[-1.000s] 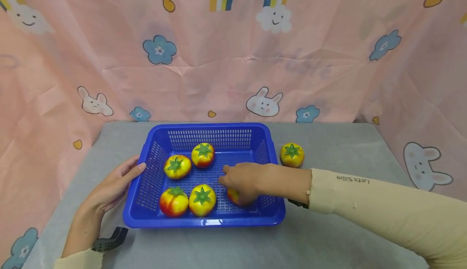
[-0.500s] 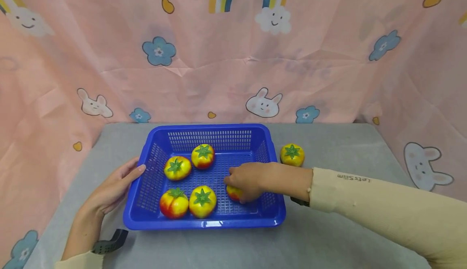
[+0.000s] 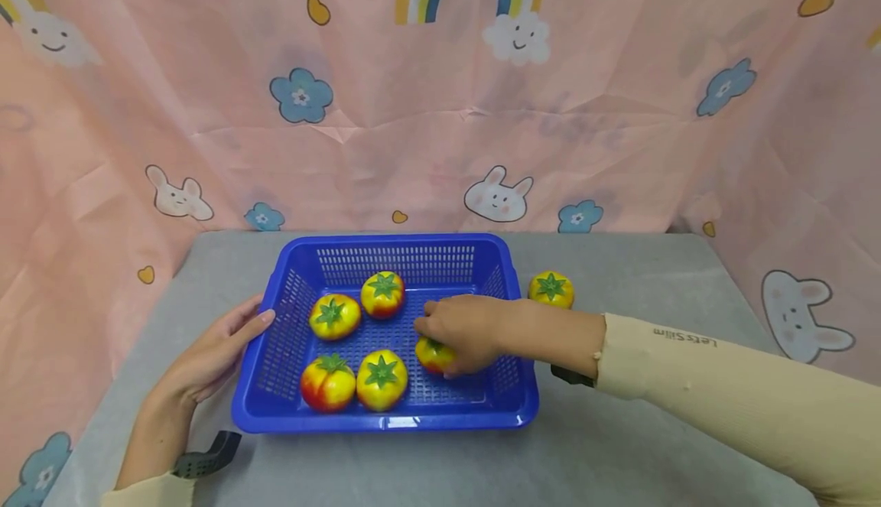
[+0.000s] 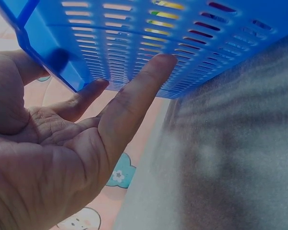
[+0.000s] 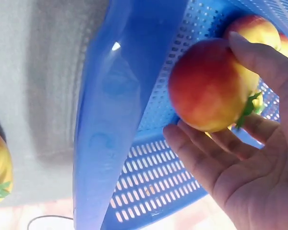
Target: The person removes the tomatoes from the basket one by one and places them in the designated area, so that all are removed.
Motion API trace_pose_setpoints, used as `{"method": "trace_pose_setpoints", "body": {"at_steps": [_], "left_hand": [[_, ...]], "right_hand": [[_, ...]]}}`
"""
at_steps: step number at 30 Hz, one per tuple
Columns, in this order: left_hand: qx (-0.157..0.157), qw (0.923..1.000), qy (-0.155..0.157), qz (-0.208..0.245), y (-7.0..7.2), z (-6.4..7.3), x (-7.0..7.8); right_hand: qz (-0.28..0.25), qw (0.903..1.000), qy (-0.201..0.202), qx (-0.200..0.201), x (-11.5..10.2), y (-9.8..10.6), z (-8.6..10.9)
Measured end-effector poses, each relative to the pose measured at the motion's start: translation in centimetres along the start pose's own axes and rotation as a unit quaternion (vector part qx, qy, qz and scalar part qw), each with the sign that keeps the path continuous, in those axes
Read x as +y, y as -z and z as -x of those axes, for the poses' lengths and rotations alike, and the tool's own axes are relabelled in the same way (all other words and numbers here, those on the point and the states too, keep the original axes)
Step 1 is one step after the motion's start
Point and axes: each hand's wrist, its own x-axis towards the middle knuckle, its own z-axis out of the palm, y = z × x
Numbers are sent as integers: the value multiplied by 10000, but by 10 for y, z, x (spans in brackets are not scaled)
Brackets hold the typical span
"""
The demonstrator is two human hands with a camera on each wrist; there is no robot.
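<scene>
Inside a blue plastic basket, my right hand holds a red-and-yellow tomato with a green star-shaped top. In the right wrist view the thumb lies on one side of this tomato and the fingers on the other. My left hand is at the basket's left side, its thumb over the rim. In the left wrist view, fingers lie against the slotted outer wall. Several similar tomatoes sit in the basket, among them a front one and a back one.
Another tomato stands on the grey table, just right of the basket, partly behind the right forearm. A pink printed cloth hangs behind the table and along both sides.
The tomato under my right hand has shifted slightly back and left and shows more of its green top. My left hand and the basket stay in place.
</scene>
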Motion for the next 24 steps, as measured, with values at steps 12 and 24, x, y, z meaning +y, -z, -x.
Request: {"method": "trace_pose_setpoints", "body": {"at_steps": [12, 24], "left_hand": [[39, 10000, -25, -13, 1, 1, 0], [20, 10000, -35, 28, -2, 0, 0]], "right_hand": [[-1206, 9904, 150, 655, 4, -4, 17], [-2356, 9557, 103, 1761, 13, -25, 47]]}}
